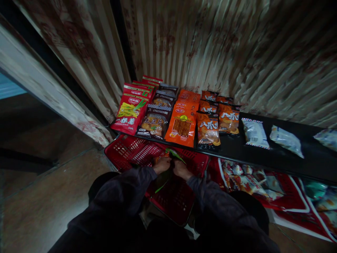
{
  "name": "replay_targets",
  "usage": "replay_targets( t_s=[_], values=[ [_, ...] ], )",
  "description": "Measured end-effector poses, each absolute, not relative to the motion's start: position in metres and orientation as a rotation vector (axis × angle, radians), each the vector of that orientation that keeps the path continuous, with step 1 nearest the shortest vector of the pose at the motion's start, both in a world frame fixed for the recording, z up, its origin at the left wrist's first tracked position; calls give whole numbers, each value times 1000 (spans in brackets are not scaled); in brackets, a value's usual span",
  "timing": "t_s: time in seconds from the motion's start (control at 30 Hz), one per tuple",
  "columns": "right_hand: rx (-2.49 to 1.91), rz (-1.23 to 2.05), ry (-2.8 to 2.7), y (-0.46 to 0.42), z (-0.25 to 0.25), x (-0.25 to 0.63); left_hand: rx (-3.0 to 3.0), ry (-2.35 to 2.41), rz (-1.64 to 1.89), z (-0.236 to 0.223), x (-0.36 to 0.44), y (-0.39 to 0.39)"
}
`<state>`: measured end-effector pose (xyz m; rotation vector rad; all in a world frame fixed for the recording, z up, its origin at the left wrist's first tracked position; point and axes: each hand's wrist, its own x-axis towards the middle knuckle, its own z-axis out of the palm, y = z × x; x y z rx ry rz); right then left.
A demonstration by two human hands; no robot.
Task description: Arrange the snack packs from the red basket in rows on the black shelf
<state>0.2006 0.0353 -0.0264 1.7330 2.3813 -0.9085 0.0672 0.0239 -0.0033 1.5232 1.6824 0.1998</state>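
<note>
My left hand and my right hand meet over a red plastic basket on the floor. Both are closed on a dark green snack packet, which sticks up between them and hangs down to a thin green edge below. Just beyond the basket, a black shelf carries rows of snack bags: red ones, dark ones, orange ones and orange-brown ones. My dark sleeves fill the lower frame.
White-blue packets lie further right on the shelf. Under it, a lower level holds more packets on red-and-white sheets. A striped, stained wall stands behind. Bare brown floor spreads to the left.
</note>
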Motion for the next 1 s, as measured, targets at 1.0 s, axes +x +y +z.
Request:
replay_targets(
  t_s=[1.0],
  values=[
    [1898,-1190,2785,50,-36,203,1268,1809,543,4,33,26]
  ],
)
